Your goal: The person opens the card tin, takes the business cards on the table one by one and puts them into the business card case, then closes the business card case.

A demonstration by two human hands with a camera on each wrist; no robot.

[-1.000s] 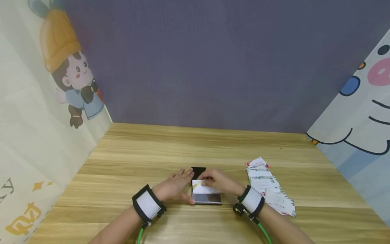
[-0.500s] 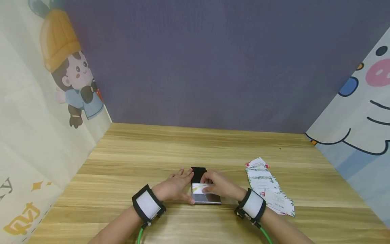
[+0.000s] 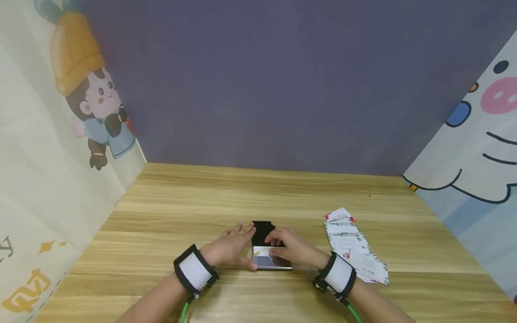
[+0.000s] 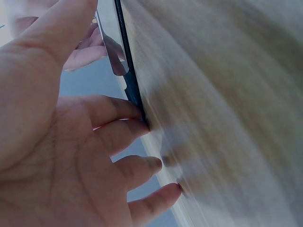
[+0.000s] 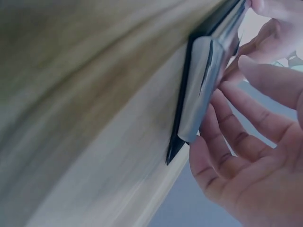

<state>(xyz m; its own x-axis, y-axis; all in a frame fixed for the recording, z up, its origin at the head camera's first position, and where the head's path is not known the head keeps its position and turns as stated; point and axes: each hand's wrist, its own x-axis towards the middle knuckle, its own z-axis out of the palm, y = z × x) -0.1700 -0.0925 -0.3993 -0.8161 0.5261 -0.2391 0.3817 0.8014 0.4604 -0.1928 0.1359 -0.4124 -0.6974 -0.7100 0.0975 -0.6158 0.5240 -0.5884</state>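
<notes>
A card holder [image 3: 278, 264] lies unfolded on the table, its black flap [image 3: 261, 229] pointing away and its shiny metal pocket nearer. A white business card [image 3: 260, 251] with a yellow streak lies mostly within the pocket, a narrow strip showing. My left hand [image 3: 228, 250] rests along the holder's left side, fingers extended, thumb at the near corner and fingertips by the black flap [image 4: 133, 92]. My right hand [image 3: 298, 247] has its fingers curled at the card's far edge, thumb over the card. In the right wrist view those fingers sit against the holder's metal pocket [image 5: 198, 90].
Several printed cards [image 3: 348, 242] with floral borders lie in an overlapping row to the right. Each wrist wears a strapped band [image 3: 195, 272] with a green cable. A dark panel [image 3: 258, 89] closes the back of the wooden table [image 3: 173, 197], with printed sheets at both sides.
My right hand has moved slightly toward me, and the white card has slid deeper into the pocket, showing a thinner strip. My left hand has stayed in place on the holder.
</notes>
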